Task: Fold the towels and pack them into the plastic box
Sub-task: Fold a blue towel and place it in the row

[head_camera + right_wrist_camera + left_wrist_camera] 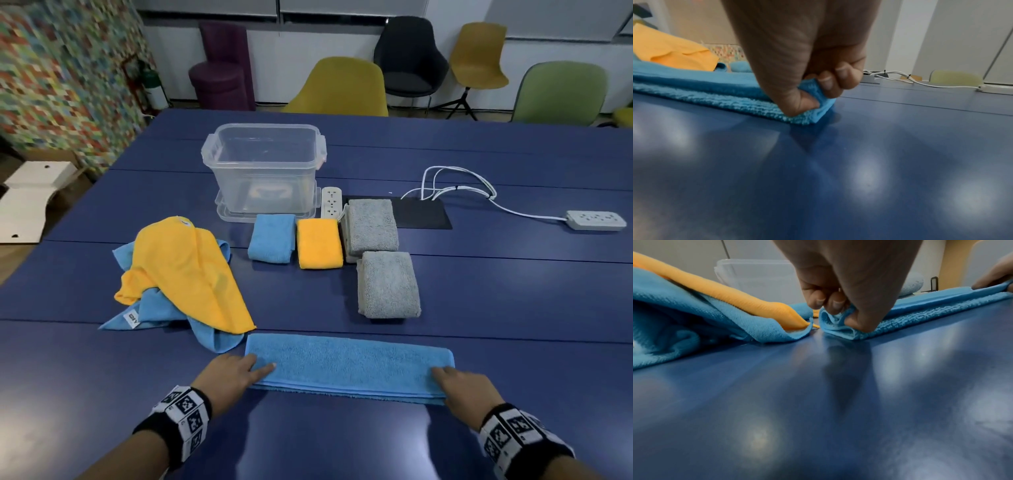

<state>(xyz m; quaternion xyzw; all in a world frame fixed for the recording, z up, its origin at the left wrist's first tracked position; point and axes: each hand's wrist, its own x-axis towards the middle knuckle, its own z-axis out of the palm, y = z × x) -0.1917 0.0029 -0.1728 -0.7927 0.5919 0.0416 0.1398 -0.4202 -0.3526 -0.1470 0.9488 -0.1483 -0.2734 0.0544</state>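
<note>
A blue towel (349, 365), folded into a long strip, is lying along the near edge of the dark blue table (513, 308), with the left hand (230, 374) pinching its left end between thumb and curled fingers (835, 302) and the right hand (469, 389) pinching its right end likewise. Behind it, folded blue, yellow and grey towels are sitting near the table's middle before the clear plastic box (263, 168), and an unfolded yellow-and-blue heap (185, 274) is lying leftward. Chairs (342, 87) are standing along the far edge, against a white wall.

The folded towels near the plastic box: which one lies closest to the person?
The nearer grey towel. It lies alone, closer than the row by the box: the small blue towel, the yellow towel and the farther grey towel.
</note>
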